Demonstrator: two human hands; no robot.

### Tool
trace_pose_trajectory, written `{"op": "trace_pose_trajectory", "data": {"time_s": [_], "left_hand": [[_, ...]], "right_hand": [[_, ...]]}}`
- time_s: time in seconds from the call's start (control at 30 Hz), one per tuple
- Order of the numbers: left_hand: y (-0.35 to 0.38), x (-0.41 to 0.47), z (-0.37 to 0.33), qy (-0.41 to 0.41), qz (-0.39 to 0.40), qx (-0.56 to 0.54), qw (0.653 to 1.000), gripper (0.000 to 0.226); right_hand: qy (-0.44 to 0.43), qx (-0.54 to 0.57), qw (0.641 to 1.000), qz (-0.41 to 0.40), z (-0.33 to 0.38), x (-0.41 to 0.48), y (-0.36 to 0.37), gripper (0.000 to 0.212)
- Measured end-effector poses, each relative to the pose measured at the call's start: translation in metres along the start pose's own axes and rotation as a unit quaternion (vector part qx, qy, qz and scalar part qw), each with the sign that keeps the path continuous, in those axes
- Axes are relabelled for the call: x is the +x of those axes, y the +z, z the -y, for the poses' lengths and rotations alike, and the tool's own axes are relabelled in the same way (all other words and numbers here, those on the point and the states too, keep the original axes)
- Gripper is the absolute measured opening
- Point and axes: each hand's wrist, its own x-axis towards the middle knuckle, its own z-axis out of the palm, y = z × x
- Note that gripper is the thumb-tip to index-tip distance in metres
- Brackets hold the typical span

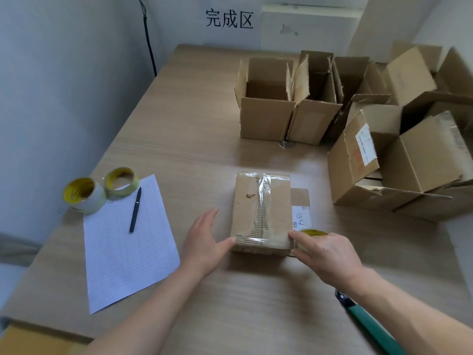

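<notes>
A closed brown box (262, 213), clear tape along its top seam and a white label at its right, is set in the middle of the table (179, 124). Its near left corner is touched by the flat left hand (204, 242); a tape roll (311, 233) is gripped beside it by the right hand (325, 254).

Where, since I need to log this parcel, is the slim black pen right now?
In the head view, the slim black pen lies on the left, atop the white lined paper sheet, just right of two yellow-cored tape rolls.
</notes>
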Motion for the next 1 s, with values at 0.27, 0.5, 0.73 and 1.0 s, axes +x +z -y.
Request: {"op": "trace_pose_trajectory", "data": {"time_s": [0.27,0.5,0.73,1.0], "left_hand": [[0.029,0.047,-0.062,0.363,0.203,0.414,0.81,0.091],[0.061,0.052,-0.063,0.432,0.203,0.419,0.773,0.088],[0.067,0.052,-0.073,0.433,0.16,0.374,0.804,0.07],[0.083,0.044,-0.075,0.5,0.126,0.297,0.804,0.047]], "right_hand": [[0.011,0.022,1.0,0.009,-0.003,0.001,0.004,0.032],[0.036,0.04,0.998,-0.016,0.0,-0.004,0.008,0.028],[0.117,0.154,0.98,0.048,-0.014,-0.02,0.014,0.048],[0.037,0.06,0.997,0.035,-0.036,-0.036,0.005,0.022]]}}
